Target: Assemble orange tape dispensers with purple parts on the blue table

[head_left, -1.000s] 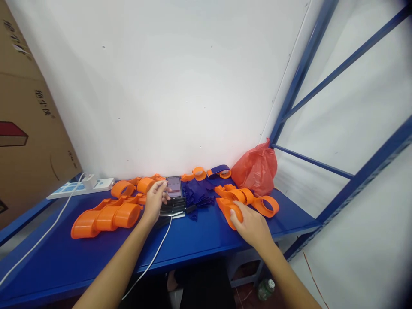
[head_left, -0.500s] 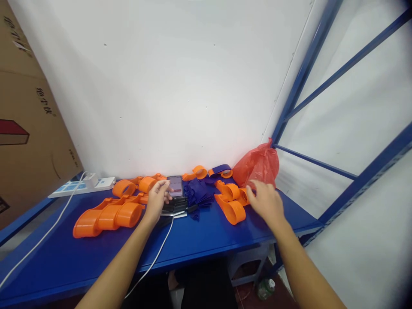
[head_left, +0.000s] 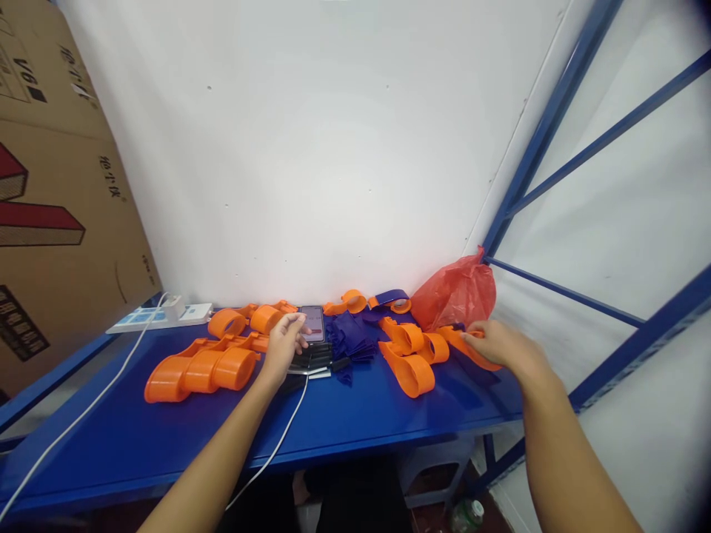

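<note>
My right hand (head_left: 503, 348) is closed on an orange plastic piece (head_left: 469, 349) at the right end of the table; its far side is hidden by my fingers. Just left of it lies a group of orange looped pieces (head_left: 419, 376). My left hand (head_left: 286, 342) hovers beside a phone (head_left: 314, 323), fingers curled with thumb and fingertips together; anything inside them is hidden. Right of the phone is a pile of dark blue strips (head_left: 349, 337). Black-handled items (head_left: 311, 359) lie below the phone. More orange looped pieces (head_left: 203, 370) sit in a row at left.
A red plastic bag (head_left: 455, 292) leans on the white wall at back right. A power strip (head_left: 192, 316) with a white cable (head_left: 119, 374) stands at back left. Large cardboard boxes (head_left: 72, 192) rise on the left. Blue frame bars (head_left: 547, 148) close the right side.
My right hand has moved right, away from the orange group, and now has an orange piece in it. My left hand stays curled by the phone. The view has shifted slightly left.
</note>
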A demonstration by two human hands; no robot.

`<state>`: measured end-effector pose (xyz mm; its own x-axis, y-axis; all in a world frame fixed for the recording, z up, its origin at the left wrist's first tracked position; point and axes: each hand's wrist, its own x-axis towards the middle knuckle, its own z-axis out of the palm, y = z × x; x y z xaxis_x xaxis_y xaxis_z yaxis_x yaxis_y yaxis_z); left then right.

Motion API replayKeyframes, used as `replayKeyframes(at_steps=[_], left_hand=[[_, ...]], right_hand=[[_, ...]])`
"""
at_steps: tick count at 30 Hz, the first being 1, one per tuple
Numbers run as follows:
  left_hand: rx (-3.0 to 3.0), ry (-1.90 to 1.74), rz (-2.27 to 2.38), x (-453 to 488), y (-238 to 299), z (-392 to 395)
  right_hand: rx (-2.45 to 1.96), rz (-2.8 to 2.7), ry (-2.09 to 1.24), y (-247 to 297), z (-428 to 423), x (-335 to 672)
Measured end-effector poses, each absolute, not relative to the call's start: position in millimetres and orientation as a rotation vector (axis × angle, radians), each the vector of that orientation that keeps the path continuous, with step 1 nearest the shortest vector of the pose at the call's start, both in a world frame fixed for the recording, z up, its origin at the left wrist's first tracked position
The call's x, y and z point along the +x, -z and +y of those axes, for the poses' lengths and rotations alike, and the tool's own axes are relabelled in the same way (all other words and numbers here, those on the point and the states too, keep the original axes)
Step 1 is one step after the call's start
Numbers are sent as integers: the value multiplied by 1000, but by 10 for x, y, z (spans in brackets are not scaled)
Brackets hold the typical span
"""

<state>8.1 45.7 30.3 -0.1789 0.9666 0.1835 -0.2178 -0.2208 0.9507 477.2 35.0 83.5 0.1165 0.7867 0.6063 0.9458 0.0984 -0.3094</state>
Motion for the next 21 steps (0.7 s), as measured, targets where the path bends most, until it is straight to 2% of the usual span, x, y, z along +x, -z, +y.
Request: replayKeyframes(at_steps=[2,6,9,15,21], left_hand=[[1104,-1574,1038,87,-309,455],[1113,-1559,1029,94,-335,439],[1139,-1516,984,100,-352,410],[1012,-1551,772,146,-326,412],[827,-1707,790,106,-322,490]], right_hand=[[-1944,-1647,295,-1068,270,4607],[-1715,-1643,508,-1536,64,3957],[-1607,-1787,525,-1704,-64,3272],[-1264,-2099,234,-1378,-106,1969],[-1116,-2158,-101,-1035,7,1450]])
